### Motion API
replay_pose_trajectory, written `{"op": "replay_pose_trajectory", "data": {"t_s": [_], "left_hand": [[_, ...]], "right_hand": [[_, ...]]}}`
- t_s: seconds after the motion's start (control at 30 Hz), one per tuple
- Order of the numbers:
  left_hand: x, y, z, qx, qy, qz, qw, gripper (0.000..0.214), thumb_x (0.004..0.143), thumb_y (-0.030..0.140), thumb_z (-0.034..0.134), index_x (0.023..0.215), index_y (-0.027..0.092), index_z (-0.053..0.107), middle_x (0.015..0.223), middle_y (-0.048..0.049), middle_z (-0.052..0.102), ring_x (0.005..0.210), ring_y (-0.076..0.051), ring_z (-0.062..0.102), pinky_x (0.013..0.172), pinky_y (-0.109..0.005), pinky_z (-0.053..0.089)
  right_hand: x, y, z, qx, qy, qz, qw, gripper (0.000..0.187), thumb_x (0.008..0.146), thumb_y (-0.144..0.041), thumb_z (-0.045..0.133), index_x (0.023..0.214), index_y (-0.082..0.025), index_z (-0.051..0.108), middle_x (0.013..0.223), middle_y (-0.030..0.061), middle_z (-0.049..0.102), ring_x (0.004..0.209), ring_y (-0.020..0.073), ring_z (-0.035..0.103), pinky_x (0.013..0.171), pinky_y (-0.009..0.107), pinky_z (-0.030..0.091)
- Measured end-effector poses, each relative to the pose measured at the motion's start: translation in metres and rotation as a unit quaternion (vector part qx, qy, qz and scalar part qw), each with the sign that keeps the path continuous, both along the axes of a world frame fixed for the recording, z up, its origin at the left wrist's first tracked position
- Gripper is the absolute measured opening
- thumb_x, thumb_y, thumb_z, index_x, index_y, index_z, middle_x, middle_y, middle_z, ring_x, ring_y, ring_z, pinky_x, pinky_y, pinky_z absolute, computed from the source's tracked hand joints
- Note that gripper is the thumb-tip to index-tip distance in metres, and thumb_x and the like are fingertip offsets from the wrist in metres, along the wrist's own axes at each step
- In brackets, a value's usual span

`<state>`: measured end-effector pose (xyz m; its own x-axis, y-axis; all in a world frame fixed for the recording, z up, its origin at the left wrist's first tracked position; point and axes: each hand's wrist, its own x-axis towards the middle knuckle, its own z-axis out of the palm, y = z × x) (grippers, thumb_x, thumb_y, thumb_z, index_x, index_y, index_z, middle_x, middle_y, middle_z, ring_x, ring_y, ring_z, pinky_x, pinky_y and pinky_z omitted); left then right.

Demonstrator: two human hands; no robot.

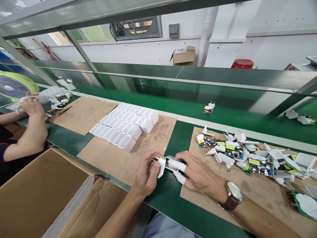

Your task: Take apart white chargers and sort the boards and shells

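Observation:
Near the bench's front edge, my left hand [146, 173] pinches a white plug cap [161, 166] with its metal pins pointing left. My right hand [195, 173], with white covers on two fingers and a watch on the wrist, grips a white charger housing [171, 165] from the right. The housing's open end faces the cap, and dark parts show inside it; how far the two are joined I cannot tell. To the left stand rows of open white housings [123, 125]. Right of my hands lies a heap of circuit boards with white plug caps [257, 162].
A large cardboard box [47, 191] stands at the front left. A co-worker's hands [32, 104] handle white parts at the far left, near a green fan [18, 86]. One board with a plug [209, 108] lies on the green surface behind. A metal shelf beam crosses overhead.

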<state>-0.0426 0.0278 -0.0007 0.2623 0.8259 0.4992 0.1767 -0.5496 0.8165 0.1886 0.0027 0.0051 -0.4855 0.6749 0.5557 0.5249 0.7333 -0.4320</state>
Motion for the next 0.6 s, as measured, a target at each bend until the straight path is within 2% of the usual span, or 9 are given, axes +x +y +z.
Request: {"op": "replay_pose_trajectory", "data": {"t_s": [0.23,0.4,0.53,0.6], "left_hand": [[0.001,0.000,0.001,-0.001,0.006,0.009,1.000,0.030,0.108,0.022,0.048,0.138,0.021,0.051,0.103,-0.0070,0.074,0.091,-0.018,0.073,0.078,-0.030,0.061],[0.001,0.000,0.003,-0.013,0.021,0.028,0.999,0.029,0.107,0.025,0.051,0.135,0.020,0.053,0.106,-0.0085,0.074,0.096,-0.020,0.074,0.082,-0.033,0.063],[0.001,0.001,0.003,-0.053,0.024,0.053,0.997,0.032,0.107,0.031,0.054,0.137,0.021,0.053,0.111,-0.0094,0.073,0.103,-0.022,0.075,0.087,-0.035,0.063],[0.001,0.002,0.002,-0.047,0.025,0.030,0.998,0.044,0.105,0.035,0.059,0.146,0.022,0.048,0.120,-0.0115,0.072,0.110,-0.024,0.074,0.092,-0.038,0.064]], "right_hand": [[0.003,0.001,-0.004,0.021,-0.009,0.005,1.000,0.045,0.099,-0.010,0.053,0.143,-0.020,0.053,0.126,0.0171,0.068,0.112,0.0305,0.064,0.087,0.048,0.063],[0.002,0.001,-0.007,0.019,-0.012,-0.003,1.000,0.045,0.098,-0.008,0.054,0.142,-0.017,0.054,0.128,0.0195,0.068,0.115,0.0322,0.066,0.090,0.050,0.065],[-0.004,0.001,-0.011,-0.006,0.058,-0.032,0.998,0.043,0.100,-0.010,0.054,0.141,-0.023,0.057,0.134,0.0182,0.066,0.121,0.0306,0.067,0.095,0.050,0.065],[-0.008,0.003,-0.013,-0.060,0.130,-0.047,0.989,0.039,0.102,-0.015,0.055,0.139,-0.025,0.060,0.135,0.0160,0.066,0.119,0.0289,0.069,0.097,0.048,0.064]]}}
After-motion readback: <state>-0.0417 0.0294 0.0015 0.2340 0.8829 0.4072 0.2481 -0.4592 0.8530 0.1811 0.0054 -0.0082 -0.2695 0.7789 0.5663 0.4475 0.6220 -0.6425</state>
